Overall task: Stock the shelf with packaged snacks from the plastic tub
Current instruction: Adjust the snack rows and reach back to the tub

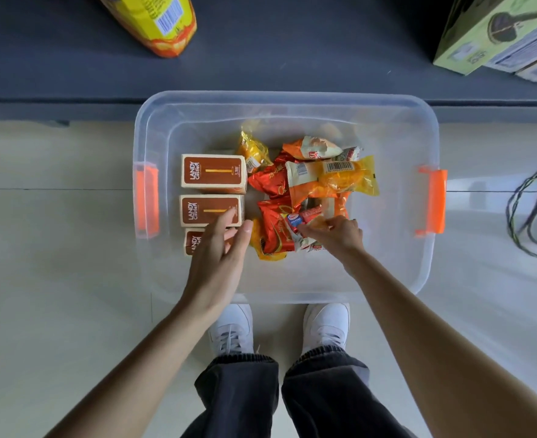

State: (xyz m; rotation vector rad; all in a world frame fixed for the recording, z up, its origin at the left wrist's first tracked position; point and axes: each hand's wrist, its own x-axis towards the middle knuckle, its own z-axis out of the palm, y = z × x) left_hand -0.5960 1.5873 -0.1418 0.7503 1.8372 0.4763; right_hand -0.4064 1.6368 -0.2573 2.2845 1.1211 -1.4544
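A clear plastic tub (396, 267) with orange latches stands on the floor in front of a dark shelf (276, 52). Inside, three brown boxes (213, 173) lie in a column at the left, beside a heap of red, orange and yellow snack packets (320, 175). My left hand (219, 251) hovers with straight fingers over the nearest brown boxes, partly hiding the lowest one. My right hand (336, 233) reaches into the heap, its fingers curled on a small red and blue packet (295, 221).
A yellow bag (156, 20) stands on the shelf at the back left, and green and blue cartons (497, 33) at the back right. Cables (532, 210) lie on the floor right of the tub. My white shoes (232, 330) stand just behind the tub's near wall.
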